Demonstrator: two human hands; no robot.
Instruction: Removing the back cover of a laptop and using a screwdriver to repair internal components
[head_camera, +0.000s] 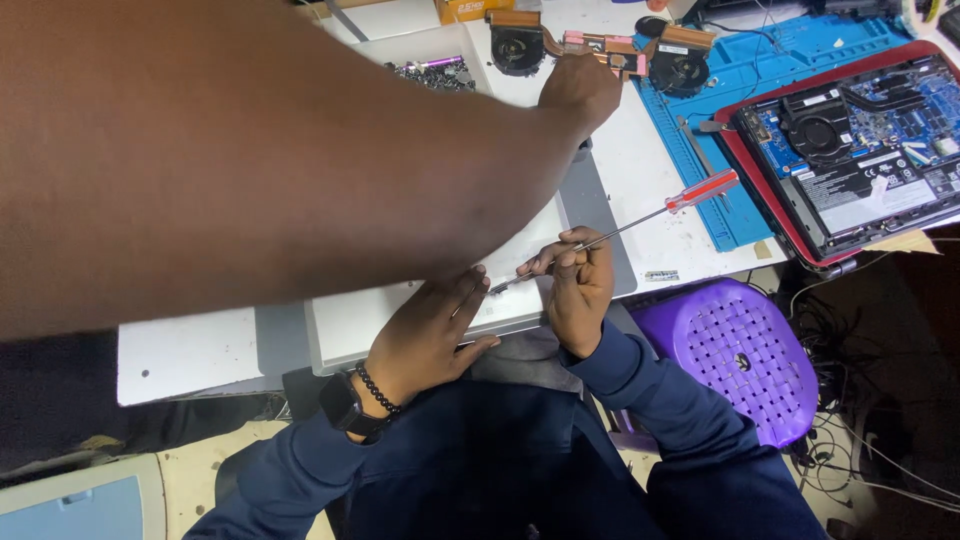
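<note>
Head view: right hand (578, 285) grips a red-handled screwdriver (640, 215) by its shaft, handle pointing away; left hand (430, 335), fingers spread and holding nothing, rests on the white panel (350, 335) beside the tip.

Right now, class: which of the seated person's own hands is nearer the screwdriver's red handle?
Right. The right hand grips the shaft of the screwdriver, below-left of the handle; the left hand lies farther left, at the tip.

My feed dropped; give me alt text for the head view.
Right hand holds a red-handled screwdriver over a grey laptop; left hand steadies it. Another person's arm reaches across to a fan assembly.
</note>
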